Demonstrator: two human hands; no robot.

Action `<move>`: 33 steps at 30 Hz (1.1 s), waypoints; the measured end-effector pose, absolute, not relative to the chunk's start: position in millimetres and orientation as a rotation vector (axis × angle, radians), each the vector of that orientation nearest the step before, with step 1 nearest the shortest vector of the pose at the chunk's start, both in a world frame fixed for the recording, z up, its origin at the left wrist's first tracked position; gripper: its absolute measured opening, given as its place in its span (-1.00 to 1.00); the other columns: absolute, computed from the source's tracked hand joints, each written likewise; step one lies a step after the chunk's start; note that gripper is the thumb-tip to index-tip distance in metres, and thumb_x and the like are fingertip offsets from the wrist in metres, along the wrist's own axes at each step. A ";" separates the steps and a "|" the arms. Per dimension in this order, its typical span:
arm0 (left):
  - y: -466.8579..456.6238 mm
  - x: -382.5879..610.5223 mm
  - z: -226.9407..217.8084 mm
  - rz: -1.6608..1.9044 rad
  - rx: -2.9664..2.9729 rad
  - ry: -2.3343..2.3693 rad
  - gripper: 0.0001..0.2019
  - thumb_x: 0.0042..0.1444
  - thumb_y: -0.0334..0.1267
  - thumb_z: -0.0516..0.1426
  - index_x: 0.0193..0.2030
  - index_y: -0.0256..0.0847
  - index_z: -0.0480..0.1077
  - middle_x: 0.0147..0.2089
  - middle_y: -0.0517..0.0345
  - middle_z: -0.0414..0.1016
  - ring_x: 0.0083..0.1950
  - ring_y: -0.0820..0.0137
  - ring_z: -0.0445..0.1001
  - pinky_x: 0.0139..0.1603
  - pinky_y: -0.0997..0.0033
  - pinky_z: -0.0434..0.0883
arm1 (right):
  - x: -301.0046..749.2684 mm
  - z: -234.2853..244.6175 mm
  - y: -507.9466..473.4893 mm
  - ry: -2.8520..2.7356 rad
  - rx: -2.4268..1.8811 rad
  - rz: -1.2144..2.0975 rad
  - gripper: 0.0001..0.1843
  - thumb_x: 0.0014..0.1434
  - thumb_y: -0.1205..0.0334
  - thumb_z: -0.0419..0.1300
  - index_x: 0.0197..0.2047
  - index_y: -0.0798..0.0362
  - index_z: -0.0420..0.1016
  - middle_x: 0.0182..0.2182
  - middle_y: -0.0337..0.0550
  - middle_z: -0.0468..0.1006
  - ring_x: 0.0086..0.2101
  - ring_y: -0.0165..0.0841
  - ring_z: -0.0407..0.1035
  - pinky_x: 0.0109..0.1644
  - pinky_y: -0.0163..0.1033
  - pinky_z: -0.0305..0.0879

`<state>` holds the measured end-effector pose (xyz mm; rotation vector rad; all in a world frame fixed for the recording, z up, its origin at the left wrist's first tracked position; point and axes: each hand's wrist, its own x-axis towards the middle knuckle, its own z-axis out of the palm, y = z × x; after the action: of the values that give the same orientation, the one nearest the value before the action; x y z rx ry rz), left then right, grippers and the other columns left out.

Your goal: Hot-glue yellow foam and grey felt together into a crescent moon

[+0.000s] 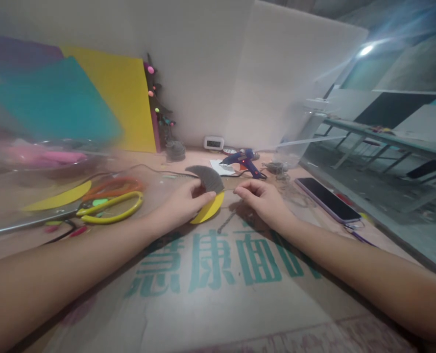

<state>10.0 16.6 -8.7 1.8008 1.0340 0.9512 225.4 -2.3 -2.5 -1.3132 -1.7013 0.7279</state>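
My left hand (pixel 183 203) grips a crescent-shaped cutout (pixel 211 210) between thumb and fingers. Its lower part is bare yellow, while grey yarn (pixel 207 177) covers the upper part in close wraps. From the crescent's right edge a thin strand appears to run across to my right hand (pixel 259 198), whose thumb and forefinger are pinched on it. A length of the same greyish yarn (pixel 225 224) trails on the printed board below my right fingers.
Yellow-handled scissors (pixel 111 208) and a yellow paper piece (pixel 61 196) lie left. Behind my hands are a blue glue gun (pixel 243 161) and a small white clock (pixel 214 142). A phone (pixel 327 198) lies right, near the table edge. Coloured sheets (pixel 111 93) lean at the back left.
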 end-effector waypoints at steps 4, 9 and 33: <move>17.9 10.8 -9.8 0.888 1.807 0.992 -0.75 0.13 -0.14 0.14 -0.16 -0.27 0.46 -0.19 0.11 0.55 -0.18 0.30 0.47 -0.21 0.38 0.34 | 224.3 -1.6 -1.4 -1.689 -1.279 0.654 -0.74 0.15 0.03 0.21 -0.36 0.07 0.49 -0.45 -0.24 0.50 -0.43 -0.40 0.35 -0.32 -0.30 0.29; 18.3 10.4 -8.8 0.852 1.873 0.940 -0.75 0.14 -0.15 0.13 -0.14 -0.26 0.49 -0.14 0.08 0.58 -0.11 0.24 0.50 -0.12 0.33 0.37 | 224.0 -2.4 -1.7 -1.694 -1.285 0.600 -0.75 0.14 0.04 0.22 -0.37 0.06 0.50 -0.45 -0.24 0.50 -0.42 -0.40 0.33 -0.32 -0.31 0.28; 15.2 9.4 -6.1 0.808 1.811 0.913 -0.70 0.14 -0.14 0.14 -0.07 -0.29 0.47 -0.18 0.09 0.57 -0.19 0.28 0.50 -0.24 0.39 0.39 | 219.2 -5.5 -13.6 -1.784 -1.118 0.814 -0.76 0.22 0.12 0.17 -0.11 0.07 0.49 -0.26 -0.14 0.59 -0.44 -0.43 0.43 -0.36 -0.29 0.43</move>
<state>9.4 15.2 -6.1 1.8109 0.9130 0.8077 219.2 -13.6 -5.5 -1.1178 -1.7837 0.8142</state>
